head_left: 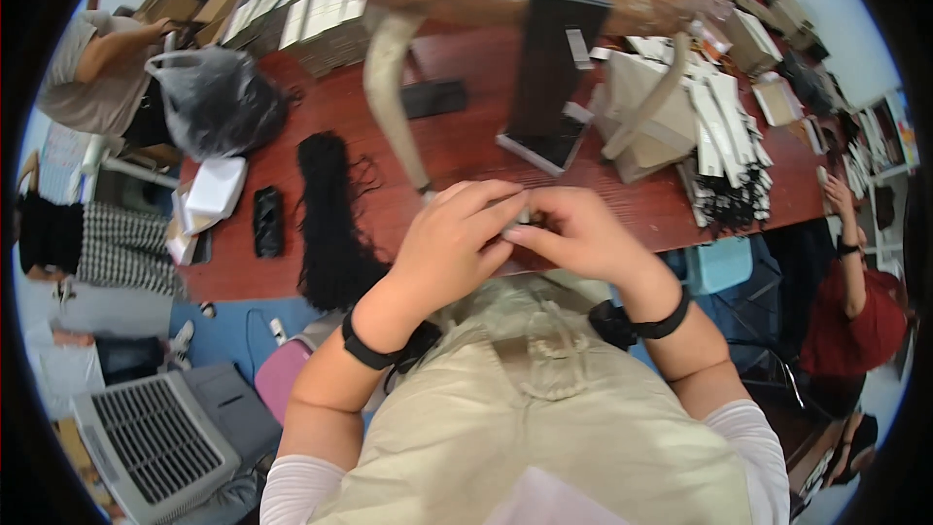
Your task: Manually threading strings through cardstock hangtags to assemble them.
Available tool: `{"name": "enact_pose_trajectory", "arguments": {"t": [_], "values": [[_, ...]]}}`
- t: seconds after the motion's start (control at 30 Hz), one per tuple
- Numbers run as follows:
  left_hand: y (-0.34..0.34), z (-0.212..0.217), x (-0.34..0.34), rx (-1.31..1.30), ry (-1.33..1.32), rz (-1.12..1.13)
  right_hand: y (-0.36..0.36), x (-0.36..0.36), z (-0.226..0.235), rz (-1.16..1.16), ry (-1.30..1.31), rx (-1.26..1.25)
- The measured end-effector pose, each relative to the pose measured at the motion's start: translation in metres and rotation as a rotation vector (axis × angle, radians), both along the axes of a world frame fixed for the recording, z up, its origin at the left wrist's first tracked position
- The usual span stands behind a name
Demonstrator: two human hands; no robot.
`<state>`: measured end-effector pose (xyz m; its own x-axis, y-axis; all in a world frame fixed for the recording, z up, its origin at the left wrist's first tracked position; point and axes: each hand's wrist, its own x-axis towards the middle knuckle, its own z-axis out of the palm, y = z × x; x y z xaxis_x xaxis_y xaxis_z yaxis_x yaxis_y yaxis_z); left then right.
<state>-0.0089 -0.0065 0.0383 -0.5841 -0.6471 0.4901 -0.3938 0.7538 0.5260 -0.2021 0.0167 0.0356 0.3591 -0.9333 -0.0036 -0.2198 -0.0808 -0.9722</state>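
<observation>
A small pale-grey piece, material unclear (pixel 525 216), is located between the meeting fingertips and is mostly covered by them. The fingers of the left hand (pixel 455 230) and the right hand (pixel 588 235) are bent and appear clamped on it from either side; exact contact is hidden. Judged light from the fingertip hold; stiffness, slipperiness and fragility cannot be told. A pinch at its opposite ends is judged best.

Edges: the front rim of the glossy red-brown wooden table (pixel 233 267) runs just below the fingers, on the body side. A tall black rectangular box (pixel 559 68) is stood beyond them; a curved cream leg (pixel 389 97) comes down just beyond the left fingers. Room leftward is bounded by a long black cord bundle (pixel 326 204).
</observation>
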Motion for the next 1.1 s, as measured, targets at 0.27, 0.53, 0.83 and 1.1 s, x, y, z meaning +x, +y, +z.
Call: {"name": "enact_pose_trajectory", "arguments": {"t": [0.27, 0.53, 0.83, 1.1], "values": [[-0.003, -0.014, 0.068, 0.326, -0.125, 0.238, 0.023, -0.148, 0.043, -0.317, 0.198, 0.210], [-0.031, -0.045, 0.072, 0.274, -0.244, 0.451, -0.004, -0.261, 0.007, -1.062, 0.464, -0.170], [-0.043, -0.065, 0.101, 0.158, -0.339, 0.778, -0.005, -0.089, -0.001, -0.727, 0.447, -0.577], [-0.036, -0.054, 0.100, 0.030, -0.272, 0.605, -0.007, -0.012, -0.008, -0.347, 0.283, -0.474]]}}
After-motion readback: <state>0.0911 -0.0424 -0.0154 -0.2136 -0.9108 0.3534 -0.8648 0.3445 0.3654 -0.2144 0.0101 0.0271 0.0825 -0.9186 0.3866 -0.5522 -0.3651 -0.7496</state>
